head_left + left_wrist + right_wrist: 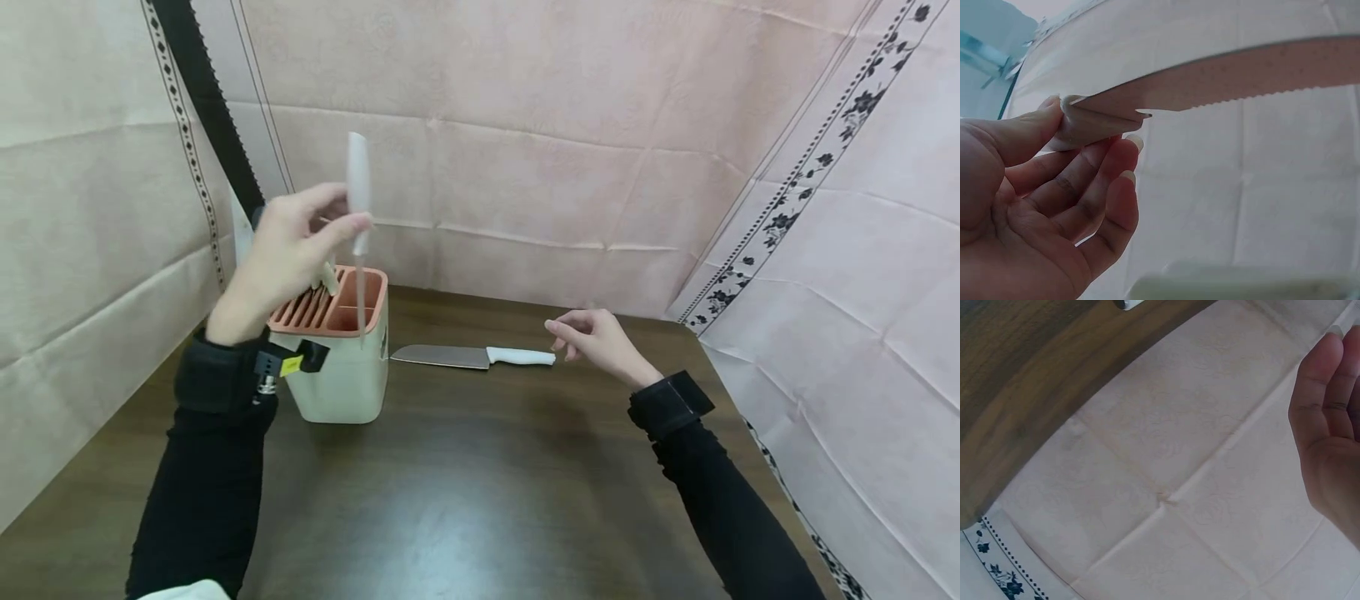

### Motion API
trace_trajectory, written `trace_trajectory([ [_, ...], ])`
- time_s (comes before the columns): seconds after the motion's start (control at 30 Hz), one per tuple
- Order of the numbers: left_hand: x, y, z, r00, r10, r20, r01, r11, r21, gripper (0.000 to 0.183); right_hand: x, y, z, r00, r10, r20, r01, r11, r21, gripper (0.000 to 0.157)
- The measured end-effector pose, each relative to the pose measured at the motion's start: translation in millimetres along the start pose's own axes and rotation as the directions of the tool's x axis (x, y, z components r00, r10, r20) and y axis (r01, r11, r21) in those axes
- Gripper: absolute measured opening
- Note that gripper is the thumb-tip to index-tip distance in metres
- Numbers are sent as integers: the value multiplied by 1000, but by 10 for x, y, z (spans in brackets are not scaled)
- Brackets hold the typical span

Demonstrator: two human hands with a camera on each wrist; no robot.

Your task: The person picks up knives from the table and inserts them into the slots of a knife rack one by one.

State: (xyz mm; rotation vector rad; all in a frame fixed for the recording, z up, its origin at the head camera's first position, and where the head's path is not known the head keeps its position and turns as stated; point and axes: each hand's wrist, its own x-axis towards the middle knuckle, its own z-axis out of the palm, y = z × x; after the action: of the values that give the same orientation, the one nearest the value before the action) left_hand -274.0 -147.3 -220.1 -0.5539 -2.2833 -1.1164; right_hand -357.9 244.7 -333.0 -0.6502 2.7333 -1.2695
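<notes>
My left hand (288,242) pinches the white handle of a serrated knife (359,183) between thumb and fingers. Its blade points down in front of the knife holder (337,379), overlapping the open compartments in the head view. From the left wrist, the toothed blade (1241,72) shows below the handle. Pale green-white below, the holder has a copper-coloured top with narrow slots and larger compartments. A broad-bladed kitchen knife (450,357) lies flat on the table, handle to the right. Close to that handle, my right hand (596,340) hovers with loosely bent fingers, holding nothing.
The brown wooden table (465,483) is bordered by hanging pale cloth (510,192) at the back and both sides. A pale handle (328,279) sticks up from the holder, partly behind my left hand. A dark strip (213,100) runs down the back left corner.
</notes>
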Motion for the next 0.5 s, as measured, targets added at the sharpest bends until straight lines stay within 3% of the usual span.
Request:
trace_trajectory([
  [0.23,-112,-71,-403,986,-85,-141,83,996,-21,32,-7,60,14,998,54,23,-54,999,-3,35],
  [0.5,-178,-253,-737,941,-195,-278,163,977,-136,27,-69,-20,41,997,68,42,-68,998,0,31],
])
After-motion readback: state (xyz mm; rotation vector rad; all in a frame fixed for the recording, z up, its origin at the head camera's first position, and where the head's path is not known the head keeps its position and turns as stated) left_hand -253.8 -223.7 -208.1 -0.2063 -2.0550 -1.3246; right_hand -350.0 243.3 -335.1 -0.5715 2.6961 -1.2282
